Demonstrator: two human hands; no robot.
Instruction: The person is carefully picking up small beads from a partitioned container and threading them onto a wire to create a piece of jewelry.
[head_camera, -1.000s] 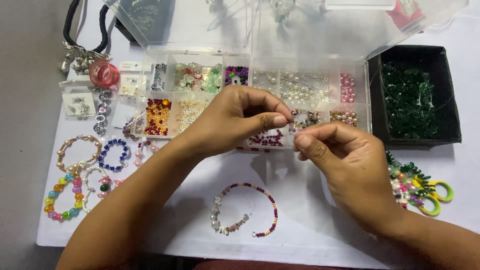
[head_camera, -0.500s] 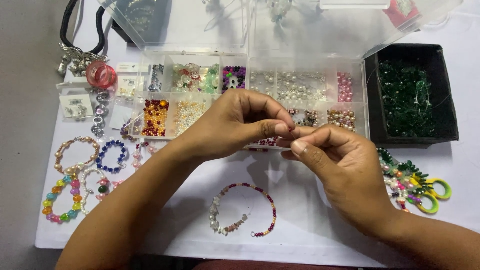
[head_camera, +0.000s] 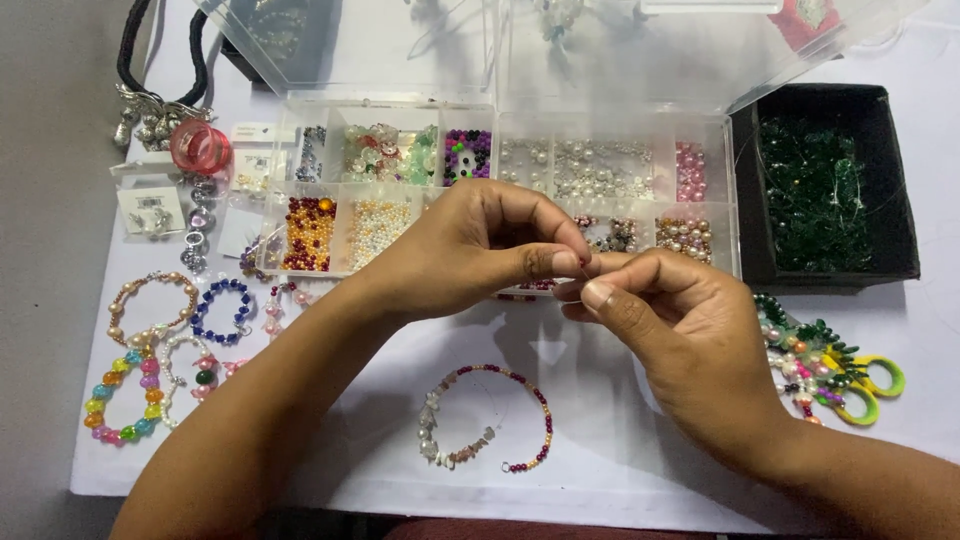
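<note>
My left hand (head_camera: 470, 250) and my right hand (head_camera: 680, 340) meet fingertip to fingertip just above the front edge of a clear compartment box (head_camera: 497, 150) of beads. Thumb and forefinger of each hand pinch the same tiny item (head_camera: 585, 268). It is too small to make out. Below the hands, on the white sheet (head_camera: 600, 470), lies an open loop bracelet (head_camera: 432, 432) with white chip beads on one side and small red and gold beads on the other. Neither hand touches it.
A black box (head_camera: 905, 180) of green beads stands at the right. In front of it lie a green beaded piece and yellow-green scissors (head_camera: 885, 385). Several finished bracelets (head_camera: 120, 400) lie at the left, with a pink spool (head_camera: 200, 147), earring cards and a black cord behind them.
My right hand has moved left and slightly down, away from the box compartments. Its fingertips now touch my left hand's fingertips. The bracelet on the sheet has not moved.
</note>
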